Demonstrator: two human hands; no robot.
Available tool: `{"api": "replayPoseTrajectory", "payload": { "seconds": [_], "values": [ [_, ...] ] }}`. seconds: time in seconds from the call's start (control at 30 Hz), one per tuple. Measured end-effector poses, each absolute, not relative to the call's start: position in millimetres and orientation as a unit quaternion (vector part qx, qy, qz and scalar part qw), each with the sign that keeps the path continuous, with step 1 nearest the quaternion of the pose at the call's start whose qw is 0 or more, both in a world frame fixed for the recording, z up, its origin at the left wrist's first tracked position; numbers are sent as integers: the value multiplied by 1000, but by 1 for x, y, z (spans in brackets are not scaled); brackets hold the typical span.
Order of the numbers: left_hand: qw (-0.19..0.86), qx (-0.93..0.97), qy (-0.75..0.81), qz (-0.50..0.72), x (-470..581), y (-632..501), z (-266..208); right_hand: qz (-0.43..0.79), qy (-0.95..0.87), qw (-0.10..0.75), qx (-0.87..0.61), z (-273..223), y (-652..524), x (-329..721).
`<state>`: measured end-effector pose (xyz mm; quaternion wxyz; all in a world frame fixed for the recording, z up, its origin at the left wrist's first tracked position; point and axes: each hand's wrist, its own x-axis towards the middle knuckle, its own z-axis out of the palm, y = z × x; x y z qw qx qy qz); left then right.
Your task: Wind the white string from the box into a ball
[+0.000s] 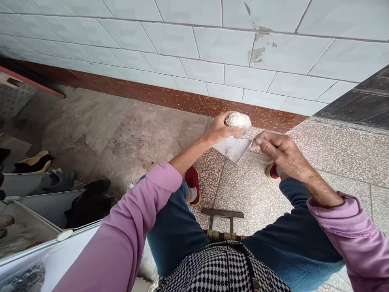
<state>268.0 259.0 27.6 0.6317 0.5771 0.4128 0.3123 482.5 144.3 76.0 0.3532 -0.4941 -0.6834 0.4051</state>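
Observation:
My left hand [220, 129] grips a ball of white yarn [240, 120], held out over the floor in front of my knees. My right hand [278, 149] is beside it to the right, fingers pinched together, seemingly on a thin strand that is too fine to see clearly. Below the ball lies a white square tray or bag [232, 148] with loose white thread in it, on the speckled floor. I sit on a low wooden stool [222, 221], pink sleeves and blue trousers in view.
A white tiled wall [194, 48] with a brown skirting runs across the back. A white shoe rack [45, 202] with dark shoes stands at the left. A dark wooden door [361, 103] is at the right. Red shoes [193, 182] are on my feet.

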Motion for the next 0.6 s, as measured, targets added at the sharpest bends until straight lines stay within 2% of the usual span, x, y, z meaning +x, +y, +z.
{"api": "replayPoseTrajectory", "payload": {
  "seconds": [0.07, 0.17, 0.33, 0.43, 0.5, 0.6],
  "values": [
    [658, 594, 389, 251, 259, 253, 30, 362, -664, 394, -522, 77, 151, 490],
    [754, 547, 308, 192, 255, 240, 35, 329, -662, 411, -533, 70, 161, 496],
    [805, 497, 231, 226, 255, 240, 42, 364, -681, 359, -524, 49, 162, 478],
    [771, 505, 259, 289, 253, 249, 41, 383, -716, 285, -510, 50, 154, 457],
    [710, 534, 323, 327, 251, 253, 37, 415, -729, 261, -479, 58, 149, 446],
    [606, 596, 404, 338, 248, 256, 30, 447, -715, 294, -450, 72, 149, 446]
  ]
}}
